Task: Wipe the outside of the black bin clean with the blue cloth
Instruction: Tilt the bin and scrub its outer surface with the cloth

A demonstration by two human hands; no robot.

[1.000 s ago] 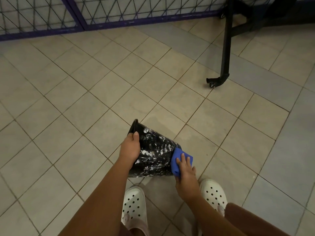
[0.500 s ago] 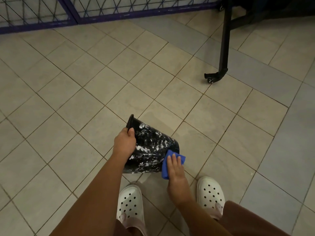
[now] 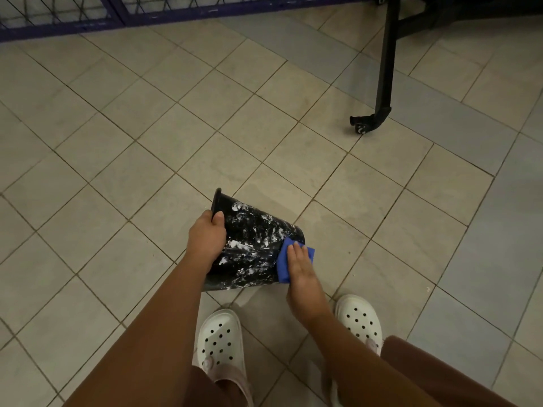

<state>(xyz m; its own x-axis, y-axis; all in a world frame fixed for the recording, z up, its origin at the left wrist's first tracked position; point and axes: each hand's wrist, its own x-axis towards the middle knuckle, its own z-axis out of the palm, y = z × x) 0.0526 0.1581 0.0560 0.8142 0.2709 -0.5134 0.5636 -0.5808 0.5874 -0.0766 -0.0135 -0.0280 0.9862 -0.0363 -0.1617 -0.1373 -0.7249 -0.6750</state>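
- The bin [image 3: 255, 248] lay tipped on the tiled floor [image 3: 123, 177], just ahead of two white clogs [image 3: 220, 339], black and heavily smeared with white.
- The left hand [image 3: 205, 239] gripped its rim, fingers curled.
- The right hand [image 3: 299, 265] pressed the cloth [image 3: 283, 267] flat-fingered against its base end.

The tiled floor [image 3: 117, 171] carries the tipped black bin [image 3: 258, 230], two white clogs [image 3: 220, 339] and a black wheeled leg [image 3: 370, 121].

Tiled floor [image 3: 147, 177], purple mesh fence [image 3: 58, 27], black castered frame [image 3: 386, 60]: communal hall or yard.
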